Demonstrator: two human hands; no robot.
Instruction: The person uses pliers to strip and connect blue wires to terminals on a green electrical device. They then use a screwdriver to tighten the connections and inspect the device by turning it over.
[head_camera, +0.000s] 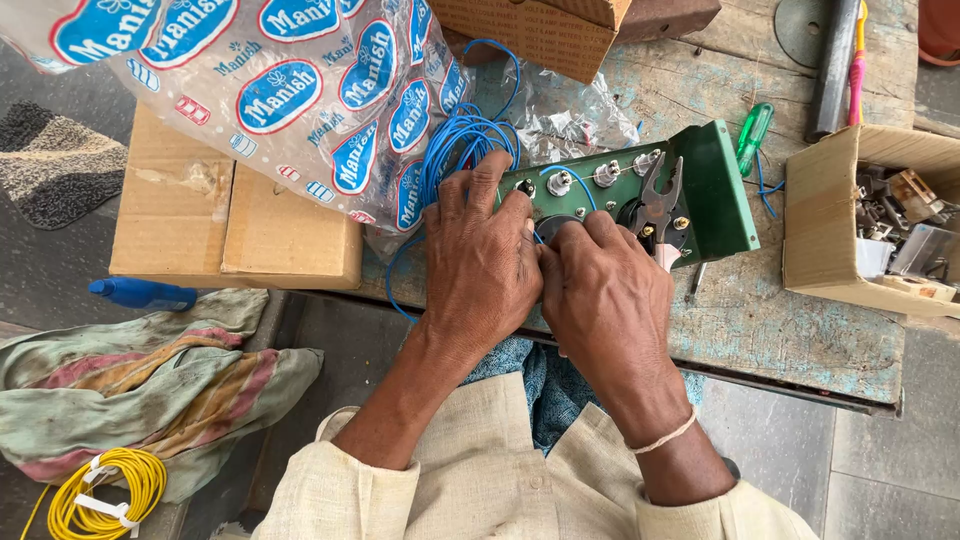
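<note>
Weathered planks with flaking blue paint make up the workbench (770, 320), whose near edge crosses the middle of the view. Near that edge a green metal panel (715, 185) lies flat, carrying a row of small terminals. Both hands cover its left part. The left hand (485, 265) presses down on it with fingers spread, beside a coil of blue wire (455, 135). The right hand (605, 300) curls its fingers around something small at the panel's middle; what they pinch is hidden. Pliers (657, 200) rest on the panel just past its knuckles. A printed plastic bag (300, 90) hides the bench's far left corner, and an open cardboard box (830, 215) of parts is cut off at the right edge.
</note>
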